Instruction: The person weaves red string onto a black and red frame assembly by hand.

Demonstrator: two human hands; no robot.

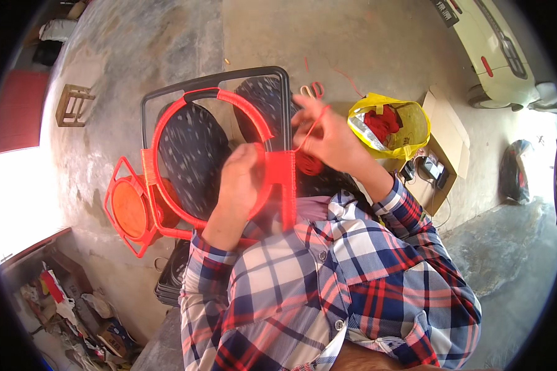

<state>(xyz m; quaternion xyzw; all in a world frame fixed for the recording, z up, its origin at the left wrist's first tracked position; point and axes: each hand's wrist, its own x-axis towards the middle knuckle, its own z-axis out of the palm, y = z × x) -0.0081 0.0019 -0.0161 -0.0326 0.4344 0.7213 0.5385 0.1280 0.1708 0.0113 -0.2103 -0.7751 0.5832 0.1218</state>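
A frame [280, 162] with a ring inside a rectangle lies across my lap. Red cord covers its lower part and most of the ring, while the top bar and a short piece of the ring show black. My left hand [237, 179] grips the right side of the wrapped ring, thumb on top. To the right of the frame, my right hand [334, 141] is raised with red cord [314, 127] looped round its fingers and running to the frame's right side. Below that hand, a bundle of red cord [309, 164] rests against my lap.
Scissors [317, 90] lie beyond my right hand. A yellow bag [419, 127] with red material inside stands right, beside a cardboard box [455, 167] holding black devices. Another red frame [110, 196] with an orange disc sits left, a wooden stool [74, 106] farther off. A car [498, 55] stands far right.
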